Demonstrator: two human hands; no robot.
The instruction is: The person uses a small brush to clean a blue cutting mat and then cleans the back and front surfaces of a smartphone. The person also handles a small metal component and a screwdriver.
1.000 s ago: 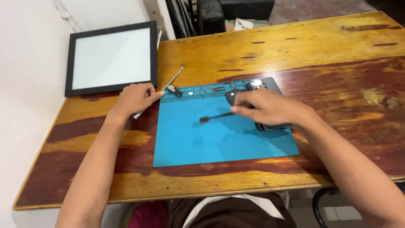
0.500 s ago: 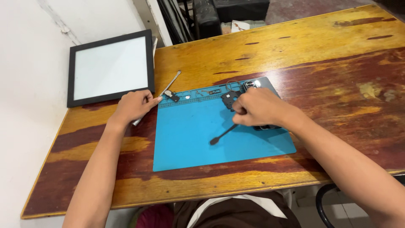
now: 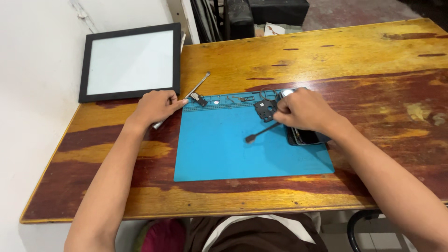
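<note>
Since the earlier frames, the black spudger (image 3: pixel 262 132) has swung: its flat tip now points toward the lower left of the blue work mat (image 3: pixel 242 154), and the right hand (image 3: pixel 303 111) has drawn closer over the dismantled phone (image 3: pixel 305 136). The left hand (image 3: pixel 156 107) remains where it was, at the mat's upper left corner.

The spudger lies at the centre of the frame, its upper end pinched in the curled fingers of the right hand, its tip resting on the mat. It appears light, thin and stiff; a grip near the upper end, as shown, gives the most control. The phone sits at the right edge of the mat, mostly covered by the right hand. It is likely fragile with its back open, and is best held by its edges.

A small black inner cover plate (image 3: pixel 265 109) lies just left of the right hand, beside loose small parts (image 3: pixel 242 98) in the mat's upper tray strip. These are light and easily scattered.

The left hand is closed loosely over the handle of a metal pry tool (image 3: pixel 198 85), whose shaft runs toward the upper right. A small black component (image 3: pixel 198 99) lies touching or just beside the fingertips.

The mat lies on a worn wooden table (image 3: pixel 326 51). A black-framed white panel (image 3: pixel 130 61) rests at the upper left, well apart from the mat.
</note>
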